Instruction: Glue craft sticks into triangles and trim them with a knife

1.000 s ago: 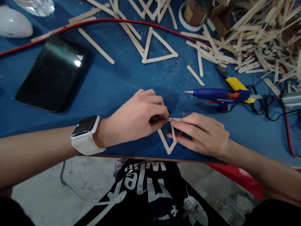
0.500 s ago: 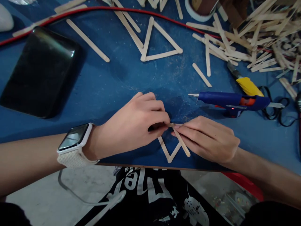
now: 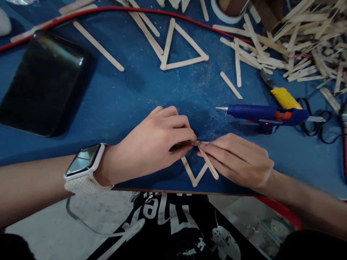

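Swung toward the right grip point(image 3: 238, 159) since a second ago, one slanting craft stick point(image 3: 209, 162) now runs down from the joint between the fingertips, its free end just beside the right grip's fingers. Both hands remain close together. Left grip point(image 3: 159, 139) is pinched narrow at the joint end of a crosswise craft stick point(image 3: 206, 143), palm down with knuckles raised; its wrist, bearing a smartwatch point(image 3: 84, 160), lies low over the surface point(image 3: 146, 97). Right grip comes in from the opposite side, thumb and fingers closed on the same crosswise stick. Below and between the grips, two craft sticks form a V point(image 3: 194, 183) pointing at the wearer; their upper ends are hidden.

Well beyond the right grip stands a white dish point(image 3: 231, 18) with a brown pot point(image 3: 230, 6) in it, cut off by the frame. Farther right of that, a brown cardboard box point(image 3: 271, 16) sits against heaped craft sticks point(image 3: 306, 39); its inside cannot be made out. Just beyond the right grip lies a blue glue gun point(image 3: 260, 115), and beyond the left grip a stick triangle point(image 3: 186, 63).
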The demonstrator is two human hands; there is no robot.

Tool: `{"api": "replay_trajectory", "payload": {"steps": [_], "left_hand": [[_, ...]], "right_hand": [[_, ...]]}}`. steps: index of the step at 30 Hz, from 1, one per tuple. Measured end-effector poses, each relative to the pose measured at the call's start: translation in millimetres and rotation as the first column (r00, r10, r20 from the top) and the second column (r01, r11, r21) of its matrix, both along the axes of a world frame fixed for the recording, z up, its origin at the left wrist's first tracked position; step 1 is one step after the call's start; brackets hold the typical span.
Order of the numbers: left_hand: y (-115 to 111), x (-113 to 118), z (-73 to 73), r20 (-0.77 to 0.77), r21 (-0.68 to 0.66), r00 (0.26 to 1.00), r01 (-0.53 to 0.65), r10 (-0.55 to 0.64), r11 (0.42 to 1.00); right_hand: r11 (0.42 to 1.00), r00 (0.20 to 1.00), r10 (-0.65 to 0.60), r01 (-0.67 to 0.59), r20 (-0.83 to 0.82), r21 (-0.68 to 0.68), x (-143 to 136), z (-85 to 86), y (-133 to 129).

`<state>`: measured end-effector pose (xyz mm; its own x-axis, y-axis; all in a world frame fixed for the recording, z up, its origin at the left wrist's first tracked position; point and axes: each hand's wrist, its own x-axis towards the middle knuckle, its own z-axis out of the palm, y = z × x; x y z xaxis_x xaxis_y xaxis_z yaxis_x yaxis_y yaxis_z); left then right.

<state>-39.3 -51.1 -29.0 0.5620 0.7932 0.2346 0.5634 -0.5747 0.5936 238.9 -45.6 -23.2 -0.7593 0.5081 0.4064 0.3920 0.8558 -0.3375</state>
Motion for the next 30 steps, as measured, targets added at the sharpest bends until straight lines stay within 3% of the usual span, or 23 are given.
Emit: {"api": "replay_trajectory", "payload": {"steps": [6, 21, 26, 30], "left_hand": [[0.0, 0.7, -0.3, 0.012, 0.007, 1.000, -0.001, 0.001, 1.000], [-2.1, -0.6, 1.7, -0.004, 0.004, 1.000, 0.021, -0.021, 1.000], [-5.1, -2.1, 5.7, -0.012, -0.015, 1.000, 0.025, -0.025, 1.000], [-6.9, -3.3, 3.0, -0.026, -0.007, 0.999, 0.029, -0.029, 1.000]], "right_hand": [[0.995, 0.999, 0.024, -0.026, 0.026, 0.092, -1.6, -1.2, 3.5], [0.990, 0.996, 0.092, -0.090, -0.007, 0.106, 5.1, 0.2, 3.1], [0.998, 1.000, 0.022, -0.022, -0.012, 0.061, 2.5, 9.8, -2.9], [0.997, 0.999, -0.023, 0.025, 0.037, -0.077, 3.5, 17.8, -13.2]]}}
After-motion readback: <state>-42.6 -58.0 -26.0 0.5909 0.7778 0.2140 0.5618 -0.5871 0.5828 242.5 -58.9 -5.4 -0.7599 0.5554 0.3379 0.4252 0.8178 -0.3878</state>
